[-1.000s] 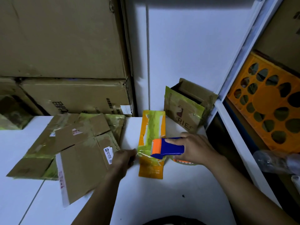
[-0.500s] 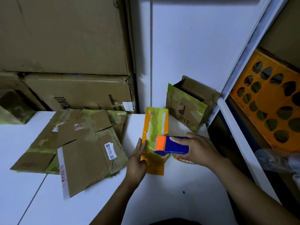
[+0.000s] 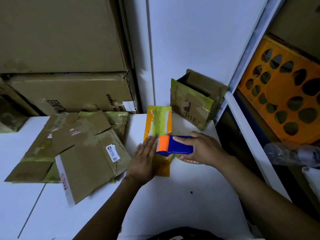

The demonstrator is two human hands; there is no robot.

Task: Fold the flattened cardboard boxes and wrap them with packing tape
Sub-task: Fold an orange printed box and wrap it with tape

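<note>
- Two hands over the table (image 3: 173, 196): the left hand (image 3: 145, 158) and the right hand (image 3: 199, 149).
- One blue-and-orange tape dispenser (image 3: 174, 146).
- One flat orange box (image 3: 158, 118), striped with green tape, in the middle.
- One pile of flattened brown boxes (image 3: 78, 149) on the left. At least two sheets overlap, and the exact number cannot be told.
- One small open-topped box (image 3: 192, 104), standing far right.
- Two large stacked cartons, far left: the upper carton (image 3: 60, 32) and the lower carton (image 3: 72, 92).
- One orange crate (image 3: 284, 104) with holes, on the right.
- One plastic bottle (image 3: 290, 155), on the right.

Left hand (image 3: 144, 159) flat on orange box (image 3: 158, 118); right hand (image 3: 201, 149) grips tape dispenser (image 3: 174, 146)
</note>
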